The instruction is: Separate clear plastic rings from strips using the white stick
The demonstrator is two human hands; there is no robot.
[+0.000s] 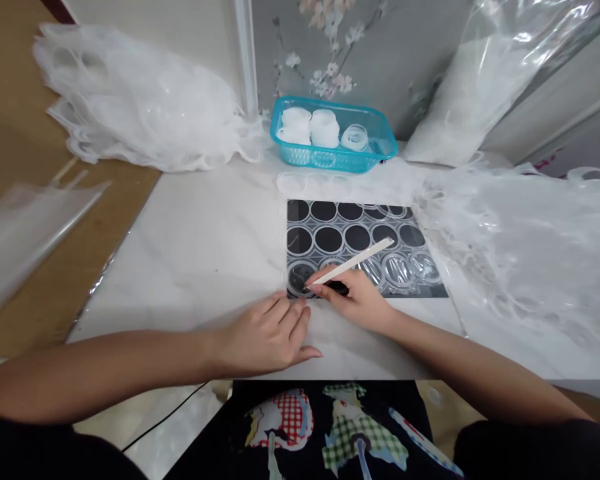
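Observation:
My right hand [353, 293] is closed in a pencil grip round a slim white stick-like tool [363, 259]. Its lower tip points at the front-left circle of a black sheet [300, 217]; whether it touches, I cannot tell. Rows of clear rings [357, 238] cover the sheet, and shiny clear film [399, 270] shows over several front circles. My left hand [273, 331] lies palm down by the sheet's front-left corner, fingertips at its edge and thumb stretched apart. It holds nothing visible.
A blue plastic basket [330, 160] with white ring stacks stands behind the sheet. Piles of translucent ring-cut sheets lie at the back left [145, 100] and right [525, 247]. A clear bag [460, 100] leans at the back right. The white table's front edge [325, 379] is close to my lap.

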